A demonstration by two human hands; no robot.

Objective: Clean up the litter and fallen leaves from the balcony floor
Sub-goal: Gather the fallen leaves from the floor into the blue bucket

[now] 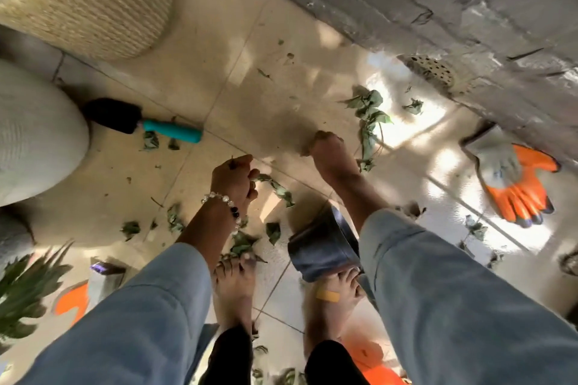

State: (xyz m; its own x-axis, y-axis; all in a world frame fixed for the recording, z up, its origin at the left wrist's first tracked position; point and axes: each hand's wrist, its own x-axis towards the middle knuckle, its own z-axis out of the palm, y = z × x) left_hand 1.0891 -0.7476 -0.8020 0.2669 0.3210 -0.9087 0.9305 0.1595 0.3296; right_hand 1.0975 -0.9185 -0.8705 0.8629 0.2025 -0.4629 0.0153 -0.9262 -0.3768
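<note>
The tiled balcony floor [219, 78] lay strewn with fallen leaves [369, 112], between a woven pot [93, 3] and a teal-handled trowel [172, 130]. The left hand [233, 178] gripped a leafy stem [276, 187]; the right hand [331, 153] clenched gathered leaf scraps.

left hand [234, 179] grips leaves [276, 188] | right hand [332, 157] fisted over floor [250, 97]
</note>
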